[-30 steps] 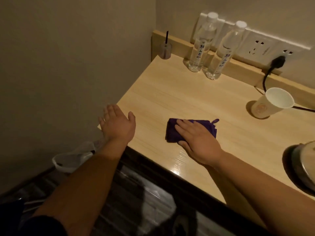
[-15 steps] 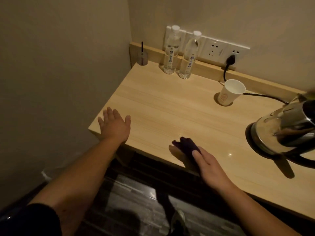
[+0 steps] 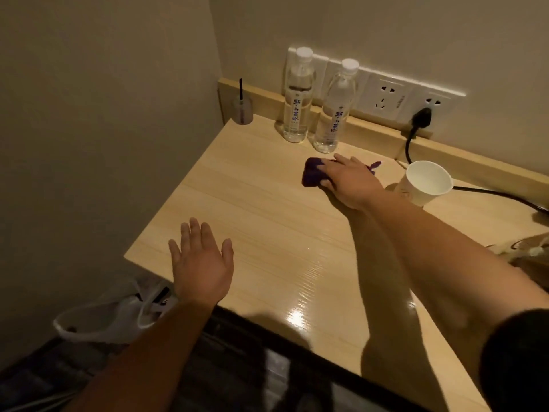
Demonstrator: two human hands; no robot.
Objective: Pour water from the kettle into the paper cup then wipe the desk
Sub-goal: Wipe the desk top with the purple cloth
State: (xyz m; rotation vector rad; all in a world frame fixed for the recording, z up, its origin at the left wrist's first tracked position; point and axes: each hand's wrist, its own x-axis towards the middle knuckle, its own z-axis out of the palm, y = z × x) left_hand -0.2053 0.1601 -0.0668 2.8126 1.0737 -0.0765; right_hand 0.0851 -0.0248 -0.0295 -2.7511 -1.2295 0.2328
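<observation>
1. A small glass with a dark stick stands in the far-left corner of the table.
2. The left hand lies open and flat, fingers spread, near the front edge, holding nothing.
3. Two water bottles stand against the back ledge.
4. The right hand presses a bunched purple cloth onto the table, just in front of the bottles; wiping looks under way.
5. The paper cup stands upright beside that hand; whether it holds water I cannot tell. The kettle is not clearly in view.
</observation>
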